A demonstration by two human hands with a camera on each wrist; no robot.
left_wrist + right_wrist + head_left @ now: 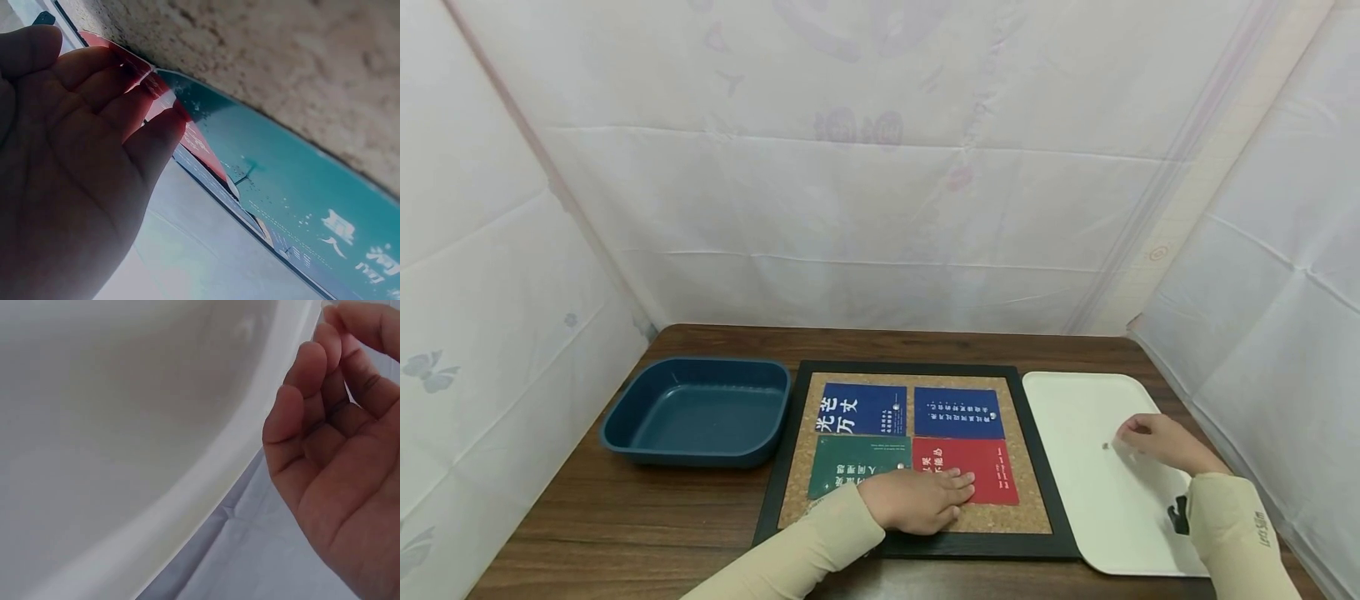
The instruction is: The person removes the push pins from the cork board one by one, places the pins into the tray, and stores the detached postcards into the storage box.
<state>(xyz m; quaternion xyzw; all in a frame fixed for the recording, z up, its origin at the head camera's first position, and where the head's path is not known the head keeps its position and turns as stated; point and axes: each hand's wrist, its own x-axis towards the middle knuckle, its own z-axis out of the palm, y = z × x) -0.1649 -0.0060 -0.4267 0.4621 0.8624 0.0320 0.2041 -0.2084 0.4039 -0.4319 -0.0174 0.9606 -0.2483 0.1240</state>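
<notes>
My left hand (917,498) lies palm down, with fairly straight fingers, on a red card (1000,467) on a framed cork board (1030,512). In the left wrist view its fingers (159,134) reach over that card beside a green card (269,150). Two blue cards (867,408) sit above these. Over a white tray (1127,533), my right hand (1168,442) has curled fingers, thumb and index tips together. A tiny object (1105,446), too small to identify, lies beside those tips. Whether anything is between them I cannot make out.
An empty dark blue basin (696,457) stands left of the board on the brown wooden table (587,508). A small black item (1178,515) shows by the right wrist at the tray. White cloth sheets (880,208) hang behind and on both sides.
</notes>
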